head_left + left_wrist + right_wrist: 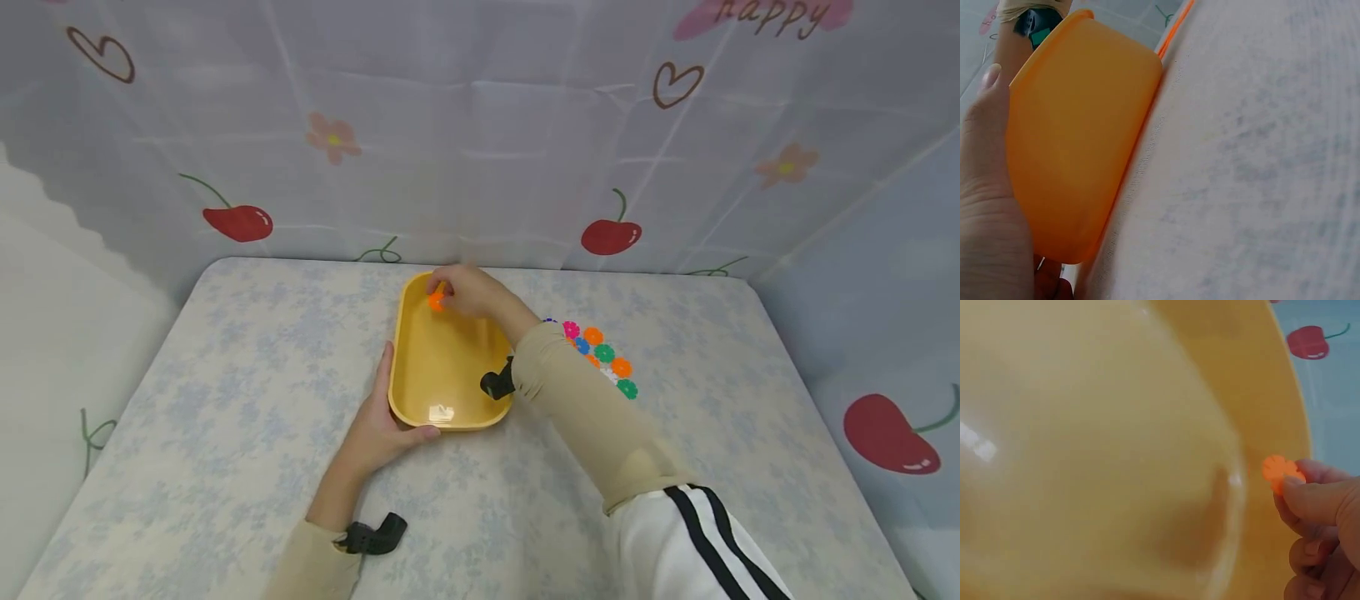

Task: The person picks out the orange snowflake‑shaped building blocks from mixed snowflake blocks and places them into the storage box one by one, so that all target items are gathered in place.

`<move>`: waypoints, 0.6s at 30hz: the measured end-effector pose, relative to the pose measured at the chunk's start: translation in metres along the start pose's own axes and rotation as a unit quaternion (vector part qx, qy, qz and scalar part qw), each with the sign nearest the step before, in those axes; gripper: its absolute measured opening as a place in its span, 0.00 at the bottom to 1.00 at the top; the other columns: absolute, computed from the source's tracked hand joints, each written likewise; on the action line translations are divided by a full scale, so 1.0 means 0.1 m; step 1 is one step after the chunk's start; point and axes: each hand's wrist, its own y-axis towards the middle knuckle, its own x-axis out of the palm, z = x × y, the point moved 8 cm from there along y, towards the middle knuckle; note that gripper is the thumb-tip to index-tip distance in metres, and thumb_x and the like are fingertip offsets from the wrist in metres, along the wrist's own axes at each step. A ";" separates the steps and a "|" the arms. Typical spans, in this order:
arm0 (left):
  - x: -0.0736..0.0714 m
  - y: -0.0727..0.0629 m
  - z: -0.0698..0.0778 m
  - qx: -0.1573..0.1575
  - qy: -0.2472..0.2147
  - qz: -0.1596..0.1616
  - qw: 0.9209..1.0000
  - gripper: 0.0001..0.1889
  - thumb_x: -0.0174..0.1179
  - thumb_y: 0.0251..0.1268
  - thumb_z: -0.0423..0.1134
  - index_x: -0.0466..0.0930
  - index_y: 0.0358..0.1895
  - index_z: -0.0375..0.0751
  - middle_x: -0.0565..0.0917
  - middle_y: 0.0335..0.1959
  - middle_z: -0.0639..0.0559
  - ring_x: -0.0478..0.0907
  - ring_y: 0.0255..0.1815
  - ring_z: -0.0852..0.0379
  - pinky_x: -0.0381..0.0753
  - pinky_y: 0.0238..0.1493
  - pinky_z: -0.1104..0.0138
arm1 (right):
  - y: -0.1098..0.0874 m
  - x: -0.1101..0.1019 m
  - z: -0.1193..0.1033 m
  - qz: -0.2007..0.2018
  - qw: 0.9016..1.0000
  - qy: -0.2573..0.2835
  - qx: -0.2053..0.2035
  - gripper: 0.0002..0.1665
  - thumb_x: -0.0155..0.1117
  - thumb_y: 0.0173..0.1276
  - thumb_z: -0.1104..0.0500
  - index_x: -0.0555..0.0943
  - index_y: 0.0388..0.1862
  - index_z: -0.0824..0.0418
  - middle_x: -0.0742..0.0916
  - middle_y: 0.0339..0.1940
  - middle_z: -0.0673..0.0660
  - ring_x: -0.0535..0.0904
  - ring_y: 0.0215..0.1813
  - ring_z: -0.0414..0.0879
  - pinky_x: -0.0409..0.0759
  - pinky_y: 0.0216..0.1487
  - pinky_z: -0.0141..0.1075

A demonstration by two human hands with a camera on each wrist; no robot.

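Centrally in the head view, a yellow tray [450, 371] on a pale worktop [187, 467], long axis running from top to bottom of the frame. Inside the rim outline, toward the upper left corner, an orange piece [437, 302], flower-shaped and without evident long axis. Note the grip of the right hand [472, 292]: clamped on the piece between thumb and forefinger, with the other fingers curled, as at lower right of the right wrist view.

Regard as decisive, by judgement, the relation of piece to tray: just left of the right hand, over the upper end, with bare tray floor extending toward the bottom of the frame. Height above that floor not determinable.

Well apart from the piece, at the tray's lower left corner, the left hand [382, 433], holding the tray with fingers along the left wall and thumb along the lower end.

To the right, partly hidden behind the right sleeve [592, 417], a cluster of similar multicoloured pieces [604, 353].
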 end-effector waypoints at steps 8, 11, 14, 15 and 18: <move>0.01 0.00 0.01 0.004 0.001 0.001 1.000 0.72 0.81 0.42 0.49 0.28 0.81 0.60 0.44 0.83 0.56 0.54 0.80 0.50 0.57 0.75 0.45 | 0.11 0.25 0.09 0.008 0.996 -0.066 0.058 0.15 0.61 0.73 0.60 0.81 0.57 0.52 0.85 0.56 0.51 0.78 0.53 0.47 0.76 0.61 0.38; 0.01 0.00 0.00 0.002 0.002 0.001 1.000 0.72 0.81 0.42 0.49 0.28 0.81 0.60 0.44 0.83 0.56 0.55 0.79 0.49 0.57 0.75 0.45 | 0.12 0.29 0.10 0.020 0.994 -0.083 0.069 0.15 0.61 0.73 0.60 0.82 0.56 0.52 0.85 0.57 0.49 0.79 0.55 0.46 0.76 0.62 0.38; 0.00 0.00 -0.01 0.002 0.005 0.003 1.000 0.72 0.81 0.42 0.50 0.28 0.81 0.60 0.45 0.83 0.56 0.57 0.79 0.49 0.57 0.75 0.45 | 0.11 0.29 0.10 0.030 0.992 -0.094 0.079 0.15 0.62 0.73 0.58 0.82 0.56 0.52 0.85 0.57 0.49 0.80 0.54 0.46 0.77 0.60 0.39; 0.00 -0.01 -0.01 0.002 0.005 0.003 1.000 0.72 0.81 0.42 0.49 0.28 0.81 0.60 0.45 0.83 0.56 0.57 0.79 0.49 0.57 0.75 0.45 | 0.11 0.29 0.10 0.034 0.991 -0.098 0.081 0.15 0.63 0.73 0.57 0.83 0.57 0.52 0.86 0.57 0.49 0.80 0.54 0.46 0.77 0.59 0.40; 0.00 0.00 -0.01 0.004 0.005 0.004 1.000 0.72 0.81 0.42 0.49 0.29 0.81 0.60 0.46 0.83 0.55 0.58 0.78 0.50 0.58 0.75 0.45 | 0.10 0.27 0.10 0.047 0.989 -0.114 0.084 0.14 0.65 0.71 0.55 0.84 0.55 0.49 0.87 0.54 0.48 0.80 0.51 0.46 0.79 0.55 0.40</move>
